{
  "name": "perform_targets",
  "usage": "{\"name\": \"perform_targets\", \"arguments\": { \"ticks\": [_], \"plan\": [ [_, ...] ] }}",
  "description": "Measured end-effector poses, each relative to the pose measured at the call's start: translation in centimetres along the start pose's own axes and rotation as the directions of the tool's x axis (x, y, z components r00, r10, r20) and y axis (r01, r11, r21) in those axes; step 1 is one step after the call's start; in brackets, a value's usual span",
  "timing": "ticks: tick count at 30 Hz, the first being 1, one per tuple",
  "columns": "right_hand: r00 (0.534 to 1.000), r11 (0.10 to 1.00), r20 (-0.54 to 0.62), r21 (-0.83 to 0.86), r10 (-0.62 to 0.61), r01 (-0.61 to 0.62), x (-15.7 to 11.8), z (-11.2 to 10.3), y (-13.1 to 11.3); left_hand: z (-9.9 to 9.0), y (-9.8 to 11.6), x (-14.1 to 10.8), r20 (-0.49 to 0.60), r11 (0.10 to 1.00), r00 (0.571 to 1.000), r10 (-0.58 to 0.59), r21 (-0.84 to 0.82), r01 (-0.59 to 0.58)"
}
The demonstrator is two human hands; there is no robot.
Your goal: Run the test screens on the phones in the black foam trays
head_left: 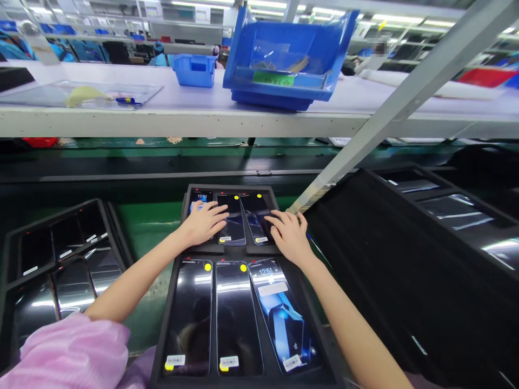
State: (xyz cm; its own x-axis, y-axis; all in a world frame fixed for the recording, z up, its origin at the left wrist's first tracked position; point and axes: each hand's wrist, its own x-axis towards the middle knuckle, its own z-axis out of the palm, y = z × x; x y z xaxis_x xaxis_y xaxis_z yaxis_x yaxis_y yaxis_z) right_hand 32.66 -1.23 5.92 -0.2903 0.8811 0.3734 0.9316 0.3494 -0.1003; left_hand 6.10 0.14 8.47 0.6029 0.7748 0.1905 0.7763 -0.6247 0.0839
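Observation:
A black foam tray [231, 255] with several smartphones lies in front of me. My left hand [205, 222] rests with spread fingers over the back-left phone [203, 195], whose screen is lit, and its fingertips reach the back-middle phone [231, 219]. My right hand [291, 232] is at the tray's right edge, its fingers bent and apart, the tips by the right side of the slightly tilted back-right phone [256, 216]. Nearer me lie two dark phones, front-left [190, 313] and front-middle [236, 313], and a lit, tilted front-right phone [286, 319]. Some carry yellow dots and white labels.
Another phone tray [106, 216] lies at the left, and further phones in dark trays [425, 186] at the right. A slanted metal post [381, 124] rises beside my right hand. Blue bins [279, 59] stand on the shelf [182, 124] ahead.

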Motion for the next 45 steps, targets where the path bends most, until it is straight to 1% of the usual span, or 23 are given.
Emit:
{"name": "perform_targets", "arguments": {
  "ticks": [3,6,10,13,15,17,19,20,22,23,24,26,27,29,31,33,35,38,41,43,45],
  "plan": [
    [0.996,0.996,0.043,0.006,-0.084,0.084,1.0,-0.1,0.4,0.3,-0.4,1.7,0.04,0.993,0.992,0.12,-0.001,-0.12],
    [0.981,0.987,0.102,0.011,-0.163,0.163,1.6,0.0,0.8,0.7,-0.4,2.2,0.058,0.984,0.983,0.177,0.004,-0.177],
    [0.962,0.975,0.159,0.019,-0.223,0.223,2.0,0.4,1.2,1.1,-0.5,2.4,0.066,0.98,0.978,0.2,0.004,-0.201],
    [0.962,0.976,0.167,0.025,-0.218,0.217,2.3,0.4,1.3,1.0,-0.5,2.6,0.062,0.981,0.979,0.192,0.001,-0.193],
    [0.965,0.979,0.166,0.031,-0.205,0.202,2.0,-0.1,0.9,0.4,-0.2,2.3,0.054,0.983,0.982,0.182,-0.003,-0.182],
    [0.968,0.98,0.153,0.049,-0.2,0.195,1.1,-1.0,0.0,-0.6,0.3,0.9,0.016,0.99,0.99,0.141,-0.03,-0.14],
    [0.964,0.97,0.13,0.101,-0.233,0.221,-0.8,-2.4,-1.4,-1.7,1.1,-1.7,-0.041,0.993,0.996,0.079,-0.087,-0.083],
    [0.954,0.955,0.117,0.144,-0.277,0.259,-2.0,-3.1,-2.3,-2.2,1.6,-3.4,-0.066,0.991,0.996,0.064,-0.115,-0.071],
    [0.912,0.905,0.124,0.23,-0.391,0.357,-4.7,-4.4,-4.1,-3.0,2.6,-7.2,-0.075,0.982,0.993,0.091,-0.158,-0.102],
    [0.886,0.875,0.118,0.263,-0.448,0.407,-6.1,-4.9,-5.0,-3.1,3.2,-9.1,-0.076,0.979,0.993,0.092,-0.174,-0.104],
    [0.858,0.847,0.135,0.294,-0.496,0.443,-7.2,-5.3,-5.7,-3.2,3.7,-10.8,-0.067,0.976,0.993,0.1,-0.187,-0.111],
    [0.82,0.813,0.172,0.347,-0.545,0.468,-8.9,-5.6,-6.9,-3.0,4.6,-13.5,-0.039,0.976,0.994,0.098,-0.192,-0.104],
    [0.807,0.805,0.197,0.367,-0.557,0.466,-9.4,-5.5,-7.3,-2.8,5.0,-14.4,-0.023,0.978,0.995,0.099,-0.182,-0.102],
    [0.787,0.8,0.246,0.393,-0.566,0.452,-9.8,-5.2,-7.7,-2.4,5.5,-15.4,0.0,0.984,0.995,0.103,-0.143,-0.102],
    [0.774,0.802,0.282,0.405,-0.567,0.44,-9.7,-4.8,-7.9,-2.0,5.6,-15.7,0.006,0.988,0.994,0.112,-0.109,-0.111],
    [0.77,0.799,0.286,0.411,-0.57,0.439,-9.5,-4.6,-7.9,-1.8,5.5,-15.8,0.001,0.987,0.993,0.122,-0.103,-0.121],
    [0.783,0.795,0.254,0.416,-0.567,0.441,-9.1,-4.7,-7.6,-1.5,5.1,-15.7,-0.022,0.985,0.992,0.124,-0.115,-0.125],
    [0.834,0.825,0.206,0.39,-0.512,0.41,-8.7,-5.2,-6.3,-1.1,3.9,-15.5,-0.124,0.988,0.987,0.1,-0.105,-0.114],
    [0.905,0.889,0.169,0.326,-0.391,0.323,-8.8,-6.0,-4.2,-0.9,2.3,-15.1,-0.212,0.994,0.977,0.028,-0.1,-0.05],
    [0.95,0.93,0.13,0.279,-0.285,0.241,-9.5,-6.6,-3.2,-0.8,1.3,-14.9,-0.227,0.992,0.973,-0.038,-0.13,0.008],
    [0.981,0.965,0.088,0.212,-0.175,0.153,-10.7,-7.2,-2.9,-0.7,0.4,-14.8,-0.232,0.986,0.968,-0.098,-0.153,0.064]
  ]
}}
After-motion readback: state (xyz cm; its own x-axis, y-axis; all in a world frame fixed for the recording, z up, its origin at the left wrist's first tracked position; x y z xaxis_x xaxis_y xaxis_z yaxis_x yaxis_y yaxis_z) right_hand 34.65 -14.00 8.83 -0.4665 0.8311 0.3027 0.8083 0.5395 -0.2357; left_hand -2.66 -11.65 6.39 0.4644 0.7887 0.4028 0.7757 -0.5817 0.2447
